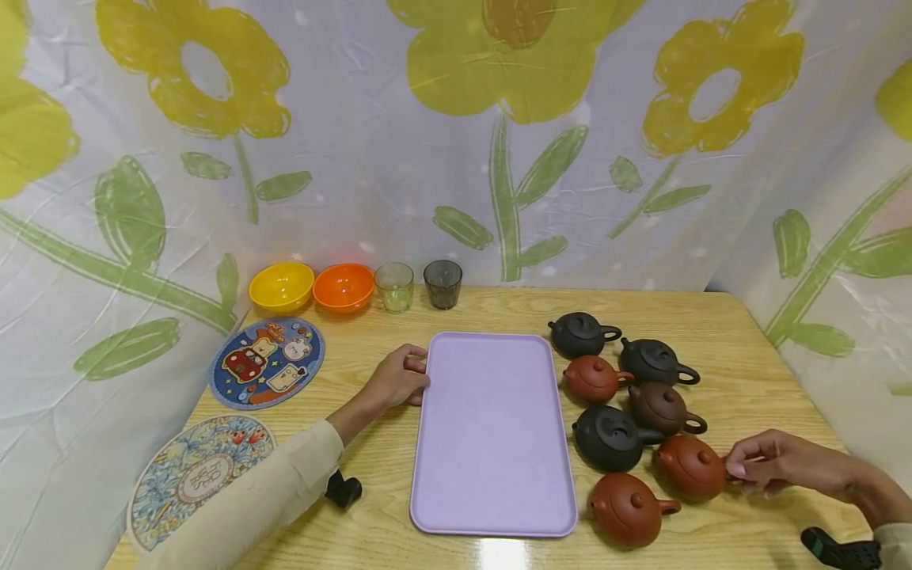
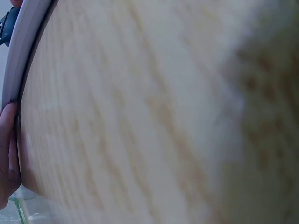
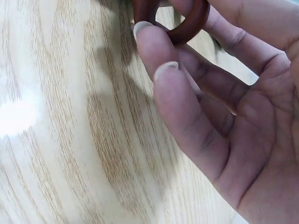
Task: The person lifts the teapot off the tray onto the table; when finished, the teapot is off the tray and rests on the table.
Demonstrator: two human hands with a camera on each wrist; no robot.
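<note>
Plainly, the right hand (image 1: 773,463) pinches the ring handle of a red-brown teapot (image 1: 691,467), which sits on the wooden surface (image 1: 748,372) near its right front edge; the right wrist view shows the fingers (image 3: 154,51) curled round that reddish loop. The left hand (image 1: 399,378) rests at the left rim of a lilac tray (image 1: 492,431), fingers curled against its edge; the left wrist view shows a fingertip touching the rim, though the rest is blurred. The tray lies flat in the middle of the surface. Six more teapots stand in a cluster between the tray and the right hand: three dark ones (image 1: 580,334), two reddish (image 1: 630,508) and one brown (image 1: 663,408). At the back stand a yellow bowl (image 1: 281,286), an orange bowl (image 1: 343,286), a clear glass (image 1: 394,286) and a dark glass (image 1: 442,283). Two round mats lie at the left: a blue cartoon one (image 1: 267,362) and a floral one (image 1: 199,475) with characters at its centre, too small to read. No brand or label is legible anywhere.
</note>
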